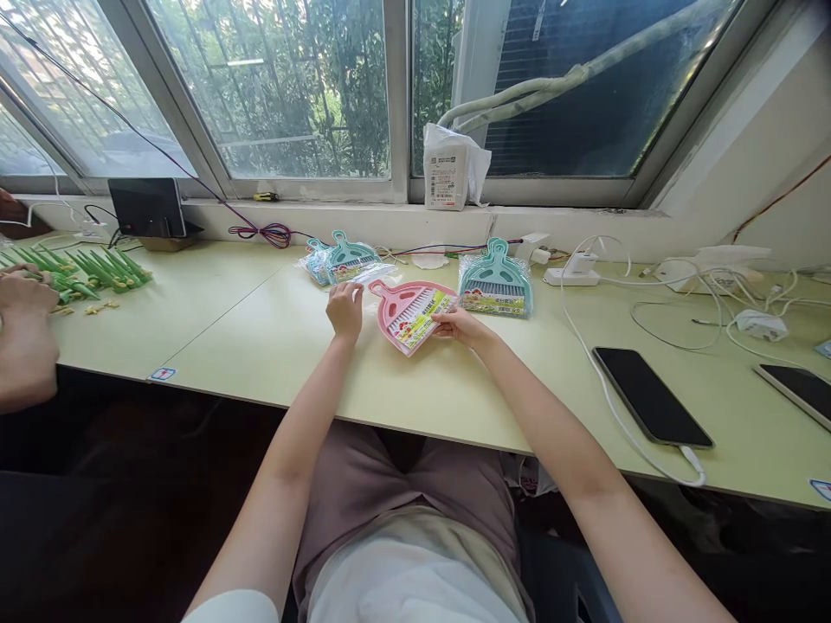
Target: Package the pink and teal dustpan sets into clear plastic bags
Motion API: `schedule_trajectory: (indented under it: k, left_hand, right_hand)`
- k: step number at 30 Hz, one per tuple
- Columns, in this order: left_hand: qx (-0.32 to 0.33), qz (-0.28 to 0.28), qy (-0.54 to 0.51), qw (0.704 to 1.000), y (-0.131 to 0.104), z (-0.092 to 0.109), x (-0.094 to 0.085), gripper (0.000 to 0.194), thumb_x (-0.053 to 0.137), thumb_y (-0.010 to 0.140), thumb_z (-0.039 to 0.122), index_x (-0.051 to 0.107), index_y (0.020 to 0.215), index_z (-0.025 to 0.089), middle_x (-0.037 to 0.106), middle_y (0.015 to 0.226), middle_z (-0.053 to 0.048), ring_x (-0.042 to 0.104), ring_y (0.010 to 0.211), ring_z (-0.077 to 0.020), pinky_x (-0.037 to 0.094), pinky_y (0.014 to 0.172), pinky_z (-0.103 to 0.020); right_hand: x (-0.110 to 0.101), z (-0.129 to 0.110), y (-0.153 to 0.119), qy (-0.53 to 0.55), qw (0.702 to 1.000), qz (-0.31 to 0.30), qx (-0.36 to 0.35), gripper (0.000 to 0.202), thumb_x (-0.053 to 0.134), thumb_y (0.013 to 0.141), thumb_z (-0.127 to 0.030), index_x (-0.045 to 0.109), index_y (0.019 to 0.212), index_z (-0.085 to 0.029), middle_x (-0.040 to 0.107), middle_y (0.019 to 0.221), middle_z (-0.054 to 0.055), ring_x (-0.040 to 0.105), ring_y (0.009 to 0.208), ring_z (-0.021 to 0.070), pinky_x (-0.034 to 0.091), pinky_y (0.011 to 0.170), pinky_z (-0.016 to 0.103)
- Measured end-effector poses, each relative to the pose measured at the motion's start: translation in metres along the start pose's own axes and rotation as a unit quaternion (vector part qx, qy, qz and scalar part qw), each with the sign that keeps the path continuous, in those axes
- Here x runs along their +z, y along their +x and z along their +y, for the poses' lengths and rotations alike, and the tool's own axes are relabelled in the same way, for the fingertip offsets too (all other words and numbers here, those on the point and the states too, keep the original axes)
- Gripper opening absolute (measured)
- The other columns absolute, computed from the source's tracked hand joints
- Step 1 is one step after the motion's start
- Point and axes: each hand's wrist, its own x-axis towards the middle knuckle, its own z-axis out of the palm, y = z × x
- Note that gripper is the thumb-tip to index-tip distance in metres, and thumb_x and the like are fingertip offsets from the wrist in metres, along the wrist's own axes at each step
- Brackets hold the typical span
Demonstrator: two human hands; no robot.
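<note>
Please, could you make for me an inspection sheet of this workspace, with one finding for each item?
Surface: pale yellow-green tabletop, with a seam left of the hands.
Job's things: pink dustpan-and-brush set with printed label; wrapped turquoise sets behind it, one to the right, others to the left.
Clutter: black phone and second phone at right.
Hands: right hand holds the pink set's right edge; left hand is near its handle, grip unclear.
Cables: white charging cable plugged into the black phone; coiled dark cable at back.
Surroundings: windows; box on sill; another person's hand at far left.
</note>
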Motion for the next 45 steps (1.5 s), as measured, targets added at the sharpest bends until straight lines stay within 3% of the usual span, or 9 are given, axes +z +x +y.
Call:
schedule_trajectory:
  k: [5, 13, 17, 24, 32, 36, 40, 43, 45]
  left_hand:
    - [0.098, -0.017, -0.018, 0.995, -0.005, 0.008, -0.006, 0.027, 0.044, 0.101, 0.031, 0.07, 0.11, 0.025, 0.07, 0.12, -0.005, 0.056, 0.117, -0.0225, 0.046, 0.095, -0.032]
    - [0.141, -0.008, -0.041, 0.989, -0.009, 0.011, -0.008, 0.035, 0.039, 0.103, 0.037, 0.071, 0.109, 0.026, 0.07, 0.121, -0.005, 0.056, 0.118, -0.0221, 0.046, 0.096, -0.032]
    - [0.131, 0.005, -0.05, 0.99, -0.009, 0.012, -0.012, 0.032, 0.04, 0.102, 0.035, 0.071, 0.109, 0.028, 0.069, 0.122, -0.005, 0.055, 0.12, -0.0218, 0.045, 0.1, -0.033]
    - [0.098, 0.037, -0.051, 0.993, -0.008, 0.009, -0.011, 0.031, 0.041, 0.102, 0.035, 0.07, 0.111, 0.027, 0.068, 0.12, -0.006, 0.055, 0.119, -0.0225, 0.044, 0.101, -0.033]
    - [-0.018, 0.139, -0.036, 0.99, 0.007, -0.006, -0.015, 0.029, 0.042, 0.101, 0.034, 0.069, 0.109, 0.025, 0.065, 0.117, -0.009, 0.053, 0.118, -0.0256, 0.037, 0.108, -0.043]
    - [-0.052, 0.161, -0.072, 0.983, 0.013, -0.014, -0.013, 0.028, 0.042, 0.101, 0.031, 0.068, 0.107, 0.023, 0.062, 0.116, -0.011, 0.051, 0.119, -0.0263, 0.041, 0.105, -0.042]
    - [-0.062, 0.151, -0.072, 0.984, 0.013, -0.016, -0.006, 0.023, 0.047, 0.098, 0.027, 0.069, 0.104, 0.024, 0.062, 0.117, -0.01, 0.051, 0.118, -0.0268, 0.047, 0.098, -0.04]
    - [-0.07, 0.1, -0.04, 0.992, 0.011, -0.018, -0.001, 0.018, 0.054, 0.092, 0.021, 0.069, 0.101, 0.025, 0.061, 0.122, -0.009, 0.049, 0.122, -0.0285, 0.051, 0.092, -0.039]
    - [-0.061, 0.057, -0.005, 0.997, 0.011, -0.02, 0.002, 0.021, 0.058, 0.087, 0.016, 0.07, 0.103, 0.025, 0.062, 0.123, -0.009, 0.049, 0.123, -0.0294, 0.049, 0.097, -0.041]
  right_hand:
    - [0.002, 0.003, 0.002, -0.006, 0.999, -0.028, -0.016, 0.01, 0.072, 0.081, -0.008, 0.068, 0.089, -0.013, 0.078, 0.08, 0.006, 0.073, 0.062, 0.013, 0.06, 0.056, 0.017]
    - [-0.001, 0.01, 0.01, 0.037, 0.995, 0.056, -0.068, 0.013, 0.074, 0.082, -0.012, 0.066, 0.09, -0.019, 0.077, 0.081, 0.002, 0.073, 0.064, 0.0115, 0.06, 0.06, 0.017]
    - [-0.002, 0.009, 0.01, 0.018, 0.997, 0.037, -0.063, 0.01, 0.072, 0.082, -0.014, 0.067, 0.089, -0.019, 0.077, 0.08, 0.003, 0.072, 0.065, 0.0123, 0.06, 0.06, 0.018]
    - [-0.001, 0.004, 0.001, -0.033, 0.997, -0.071, -0.028, 0.012, 0.076, 0.078, -0.015, 0.071, 0.089, -0.014, 0.078, 0.082, 0.007, 0.072, 0.064, 0.0134, 0.059, 0.057, 0.018]
    - [-0.008, 0.0, 0.004, 0.003, 0.999, 0.03, -0.024, 0.01, 0.072, 0.08, -0.008, 0.068, 0.085, -0.015, 0.077, 0.075, 0.005, 0.071, 0.059, 0.0127, 0.059, 0.056, 0.019]
    - [-0.009, -0.004, 0.002, 0.012, 0.999, 0.038, -0.011, 0.009, 0.068, 0.084, -0.005, 0.067, 0.085, -0.014, 0.076, 0.074, 0.005, 0.07, 0.057, 0.0118, 0.059, 0.056, 0.018]
    - [-0.004, -0.005, -0.003, -0.014, 1.0, -0.014, 0.025, 0.01, 0.067, 0.083, -0.003, 0.067, 0.087, -0.012, 0.076, 0.074, 0.006, 0.071, 0.057, 0.013, 0.059, 0.051, 0.017]
    - [-0.002, -0.004, -0.004, -0.027, 0.997, -0.057, 0.047, 0.012, 0.071, 0.08, -0.003, 0.068, 0.088, -0.011, 0.077, 0.077, 0.008, 0.071, 0.057, 0.0131, 0.058, 0.049, 0.017]
    - [-0.003, -0.003, -0.004, -0.025, 0.995, -0.074, 0.053, 0.013, 0.072, 0.079, -0.003, 0.069, 0.089, -0.01, 0.078, 0.08, 0.009, 0.071, 0.058, 0.0133, 0.059, 0.05, 0.017]
